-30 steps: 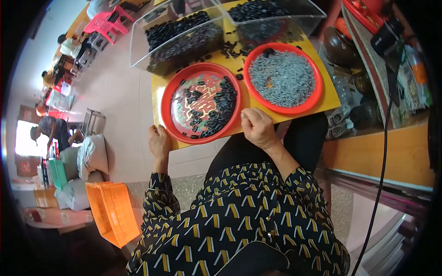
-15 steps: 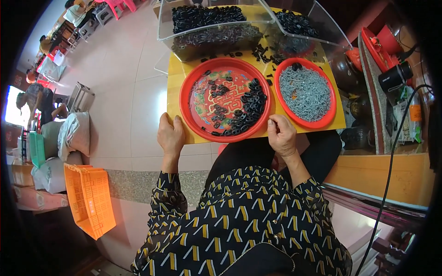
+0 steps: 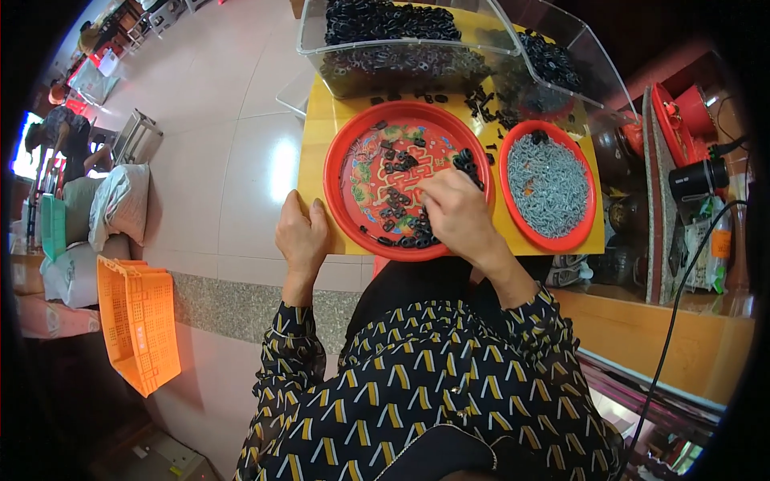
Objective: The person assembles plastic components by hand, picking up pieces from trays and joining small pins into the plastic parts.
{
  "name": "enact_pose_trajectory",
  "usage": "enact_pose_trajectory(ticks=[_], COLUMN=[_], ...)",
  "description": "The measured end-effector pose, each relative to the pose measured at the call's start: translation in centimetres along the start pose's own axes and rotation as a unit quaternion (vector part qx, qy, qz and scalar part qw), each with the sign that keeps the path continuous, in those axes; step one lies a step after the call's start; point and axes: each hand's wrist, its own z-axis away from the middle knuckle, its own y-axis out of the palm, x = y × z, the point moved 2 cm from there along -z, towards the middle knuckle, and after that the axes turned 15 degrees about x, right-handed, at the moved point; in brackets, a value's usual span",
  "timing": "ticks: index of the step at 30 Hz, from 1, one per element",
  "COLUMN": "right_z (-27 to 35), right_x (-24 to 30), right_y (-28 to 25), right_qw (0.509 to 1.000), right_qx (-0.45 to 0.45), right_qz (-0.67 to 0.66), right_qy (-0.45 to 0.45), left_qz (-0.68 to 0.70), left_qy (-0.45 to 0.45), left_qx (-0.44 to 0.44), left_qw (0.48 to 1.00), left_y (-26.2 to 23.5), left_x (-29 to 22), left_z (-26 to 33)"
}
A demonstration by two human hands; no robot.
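Note:
A round red tray [image 3: 346, 152] with a patterned bottom holds several small black ring-shaped parts [image 3: 399, 198]. It rests on a yellow board [image 3: 315, 152] over my lap. My right hand [image 3: 454, 215] lies inside this tray on the black parts, fingers bent down among them; whether it grips any is hidden. My left hand [image 3: 301, 237] rests on the board's near left corner, thumb on top. A second red tray [image 3: 589, 200] to the right holds a heap of small grey metal pieces [image 3: 549, 183].
Two clear plastic bins [image 3: 385, 48] full of black parts stand at the board's far side. An orange crate [image 3: 138, 321] and stuffed sacks [image 3: 116, 204] sit on the floor at left. A cluttered wooden bench [image 3: 666, 321] with a black cable runs along the right. People sit far left.
My right hand has moved from the board's near edge into the left red tray, onto the black parts. My left hand stays at the board's corner. The view has shifted.

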Motion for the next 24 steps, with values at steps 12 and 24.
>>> enact_pose_trajectory(ticks=[12,24], right_z=[-1.8,-1.3], right_x=[-0.2,-0.1], right_y=[2.2,2.9], right_qw=[0.989,0.984], right_qx=[0.146,0.170], right_qz=[0.027,0.039], right_qy=[0.028,0.031], left_qz=[0.009,0.066], left_qy=[0.016,0.297], left_qx=[-0.024,0.067], left_qw=[1.000,0.950], left_y=[0.4,-1.3], left_x=[0.6,-7.2], left_z=[0.0,-2.4])
